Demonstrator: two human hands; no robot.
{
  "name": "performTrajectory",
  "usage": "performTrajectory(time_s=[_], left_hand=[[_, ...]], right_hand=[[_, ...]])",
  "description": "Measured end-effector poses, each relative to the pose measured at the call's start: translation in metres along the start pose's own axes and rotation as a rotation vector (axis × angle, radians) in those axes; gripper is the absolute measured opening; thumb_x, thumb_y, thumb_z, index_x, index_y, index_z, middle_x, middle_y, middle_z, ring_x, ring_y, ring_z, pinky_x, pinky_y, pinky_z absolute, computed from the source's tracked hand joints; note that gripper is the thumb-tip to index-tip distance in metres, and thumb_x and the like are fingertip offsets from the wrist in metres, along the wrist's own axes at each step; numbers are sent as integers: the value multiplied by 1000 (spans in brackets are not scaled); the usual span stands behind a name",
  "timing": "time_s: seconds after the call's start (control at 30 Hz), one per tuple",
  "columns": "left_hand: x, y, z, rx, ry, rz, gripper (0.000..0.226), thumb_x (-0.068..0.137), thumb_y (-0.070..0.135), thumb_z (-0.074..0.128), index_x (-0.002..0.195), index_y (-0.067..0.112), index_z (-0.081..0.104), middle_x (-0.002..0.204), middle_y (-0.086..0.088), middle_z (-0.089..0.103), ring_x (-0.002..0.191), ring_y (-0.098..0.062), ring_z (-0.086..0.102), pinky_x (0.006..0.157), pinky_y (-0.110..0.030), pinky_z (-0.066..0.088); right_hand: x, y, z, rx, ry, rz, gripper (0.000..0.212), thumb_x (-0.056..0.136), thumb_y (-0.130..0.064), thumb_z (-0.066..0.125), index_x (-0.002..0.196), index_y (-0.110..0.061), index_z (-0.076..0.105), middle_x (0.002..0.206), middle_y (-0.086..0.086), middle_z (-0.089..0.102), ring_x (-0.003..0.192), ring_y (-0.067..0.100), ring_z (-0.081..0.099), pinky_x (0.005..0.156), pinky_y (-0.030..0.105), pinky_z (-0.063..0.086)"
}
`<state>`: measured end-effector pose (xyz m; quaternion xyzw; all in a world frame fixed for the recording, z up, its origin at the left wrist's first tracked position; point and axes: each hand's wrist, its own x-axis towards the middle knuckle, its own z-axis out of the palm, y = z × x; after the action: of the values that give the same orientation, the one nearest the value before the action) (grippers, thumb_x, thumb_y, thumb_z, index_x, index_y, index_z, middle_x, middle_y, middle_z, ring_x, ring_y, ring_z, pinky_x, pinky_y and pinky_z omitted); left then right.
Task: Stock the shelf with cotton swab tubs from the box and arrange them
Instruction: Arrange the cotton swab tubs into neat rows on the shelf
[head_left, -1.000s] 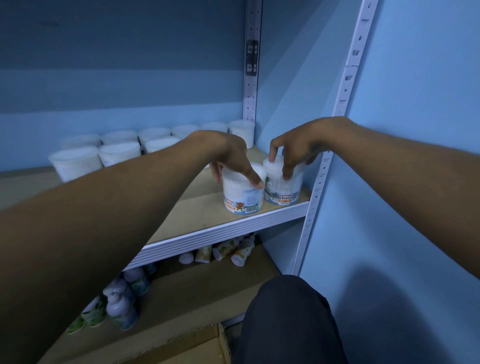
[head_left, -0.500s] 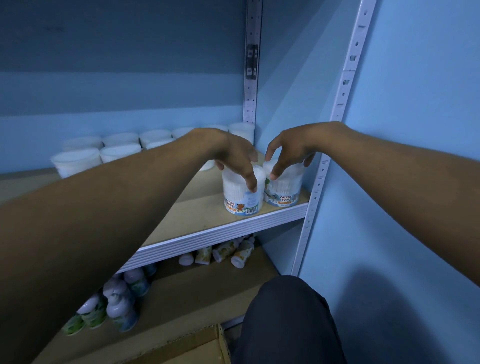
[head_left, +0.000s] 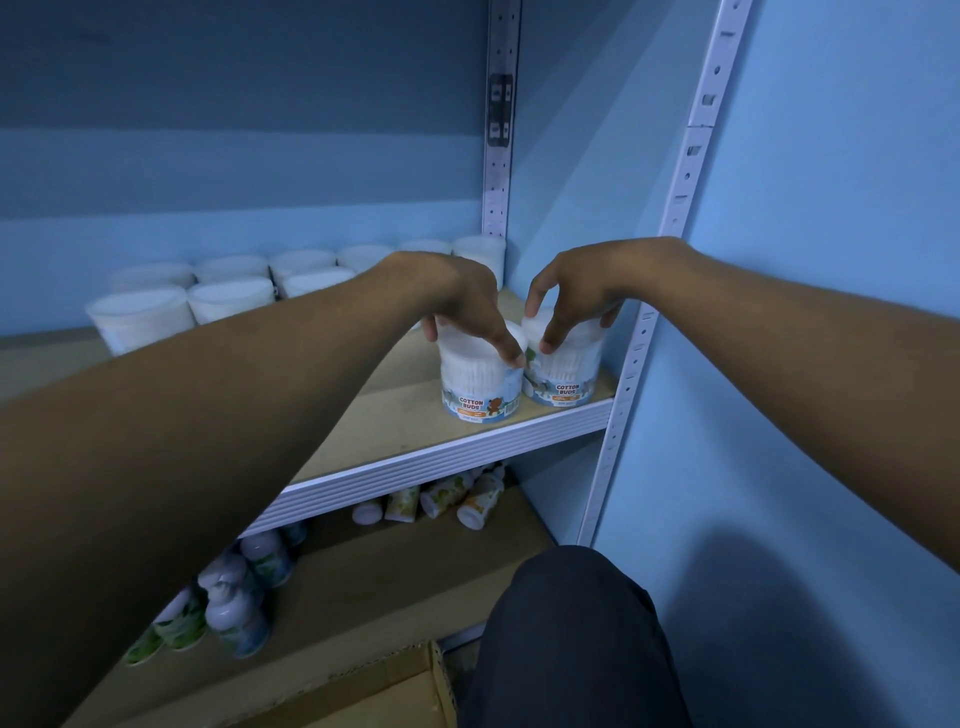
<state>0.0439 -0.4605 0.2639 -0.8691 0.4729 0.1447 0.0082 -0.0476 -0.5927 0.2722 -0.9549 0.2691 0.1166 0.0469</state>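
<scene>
1. Rows of white tubs (head_left: 140, 317) at shelf (head_left: 441, 457) back left; bottles (head_left: 234, 618) below.
2. Left hand (head_left: 462, 301) fingers curled over the left tub (head_left: 480, 384) top.
3. Right hand (head_left: 571, 296) fingertips pinch the right tub (head_left: 566, 374) lid, beside the upright post (head_left: 639, 332).
4. Cardboard box (head_left: 395, 691) and knee (head_left: 571, 639) at bottom.

Small white-capped bottles with green and orange printed labels (head_left: 236, 616) are seen standing and lying on the lower wooden board; a blue painted wall (head_left: 841, 260) is seen rightward.
</scene>
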Motion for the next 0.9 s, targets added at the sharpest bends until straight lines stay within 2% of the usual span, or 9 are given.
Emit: performTrajectory(time_s=[0.1, 0.23, 0.3, 0.37, 0.47, 0.6, 0.77, 0.9], left_hand=[[-1, 2, 2, 17, 14, -51, 89, 59, 77, 73, 119, 14, 55, 129, -6, 55, 88, -26, 65, 63, -30, 58], [-3, 2, 1, 37, 31, -48, 109, 62, 80, 68, 145, 15, 41, 145, -3, 46, 115, -29, 56, 87, -38, 56], [-4, 0, -3, -10, 7, -17, 106, 64, 73, 72, 148, 17, 38, 151, -1, 40, 127, -28, 49, 96, -41, 53], [-4, -1, -5, -24, -25, 7, 98, 68, 65, 76, 146, 17, 41, 150, 0, 41, 130, -26, 47, 97, -41, 53], [-1, -4, -5, -44, -44, 16, 86, 70, 57, 79, 140, 16, 50, 141, -1, 50, 119, -26, 55, 91, -38, 57], [3, -7, -2, -67, -29, -4, 81, 66, 63, 78, 127, 14, 58, 129, -3, 57, 104, -26, 63, 82, -34, 60], [3, -3, -1, -18, 16, -47, 79, 60, 72, 77, 109, 14, 54, 120, -6, 56, 79, -26, 71, 76, -32, 60], [0, 1, 0, 16, 63, -75, 78, 59, 75, 74, 101, 13, 51, 107, -6, 54, 64, -23, 70, 64, -27, 56]], right_hand=[[0, 0, 0, 3, -7, 8, 53, 73, -41, 87, 120, -40, 64, 138, -2, 48, 108, 31, 60, 81, 37, 61], [-2, -5, -3, -20, -29, 28, 59, 73, -46, 85, 126, -39, 61, 140, -2, 48, 109, 31, 61, 87, 39, 59], [-2, -6, -3, -36, -29, 44, 65, 73, -49, 84, 131, -38, 58, 141, -2, 47, 110, 32, 61, 86, 40, 59], [-3, -6, -3, -27, -37, 56, 67, 73, -48, 85, 134, -38, 57, 141, -1, 47, 108, 33, 61, 83, 39, 60], [-3, -4, -2, 3, -36, 53, 65, 73, -43, 86, 131, -39, 58, 140, 1, 47, 106, 34, 62, 80, 40, 62], [-4, -4, -2, 16, -30, 51, 63, 70, -42, 89, 126, -42, 60, 140, 1, 46, 105, 35, 63, 82, 41, 62], [-6, -3, -2, -1, -24, 33, 61, 69, -42, 90, 122, -46, 61, 142, 1, 43, 109, 35, 62, 83, 41, 61], [-8, 0, -1, 29, -20, 13, 57, 71, -38, 89, 120, -46, 61, 137, -1, 44, 114, 34, 58, 82, 38, 61]])
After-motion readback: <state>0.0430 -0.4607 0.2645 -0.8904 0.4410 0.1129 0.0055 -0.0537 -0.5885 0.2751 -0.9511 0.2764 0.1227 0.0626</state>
